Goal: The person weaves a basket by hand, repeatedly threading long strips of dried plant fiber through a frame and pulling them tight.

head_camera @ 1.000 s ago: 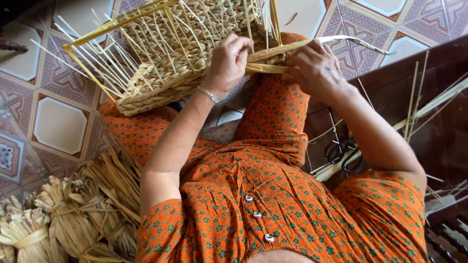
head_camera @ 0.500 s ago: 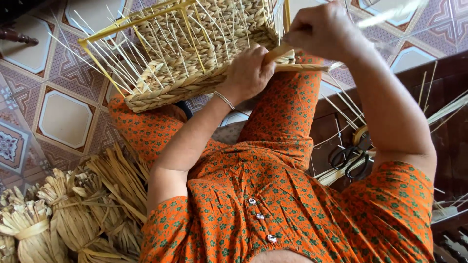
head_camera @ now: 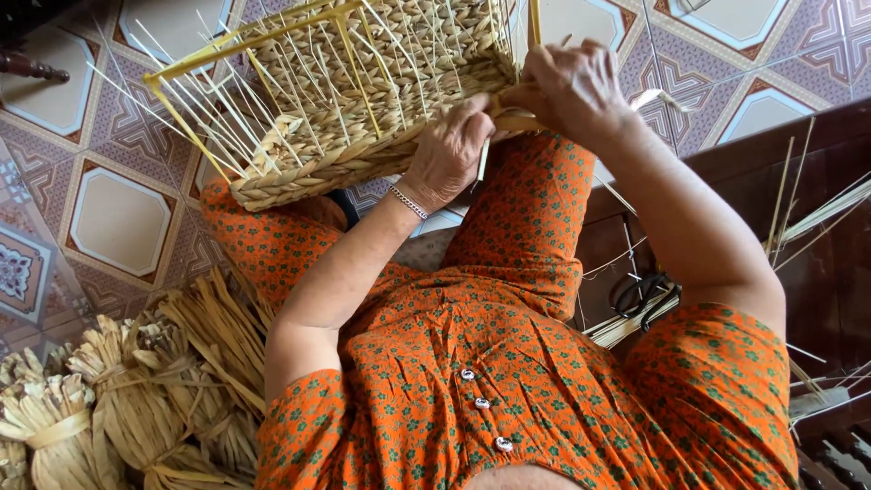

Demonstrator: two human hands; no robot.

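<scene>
1. A half-woven rectangular basket of pale straw fibre on a yellow frame (head_camera: 363, 91) is resting tilted on the person's raised knee, its open frame end pointing up and to the left, thin pale spokes sticking out of it.
2. The left hand (head_camera: 449, 154) is pressing against the basket's lower right corner, fingers curled down over the woven edge and gripping it; a thin silver bracelet (head_camera: 408, 201) is sitting on that wrist.
3. The right hand (head_camera: 572, 86) is closing on a flat tan straw strand (head_camera: 517, 121) just at the basket's right corner, fingers pinched around it; the two hands are almost touching.
4. A loose pale strip end (head_camera: 658, 98) is sticking out to the right of the right hand.
5. The person is wearing an orange garment with a small green flower print (head_camera: 508, 363), white buttons running down the front.
6. Tied bundles of dried straw (head_camera: 136, 399) are lying on the patterned floor tiles (head_camera: 109, 218) at lower left, well apart from the hands.
7. Black-handled scissors (head_camera: 644, 298) are lying on a dark wooden surface (head_camera: 817, 263) to the right, beside loose straw strips (head_camera: 817, 213).
</scene>
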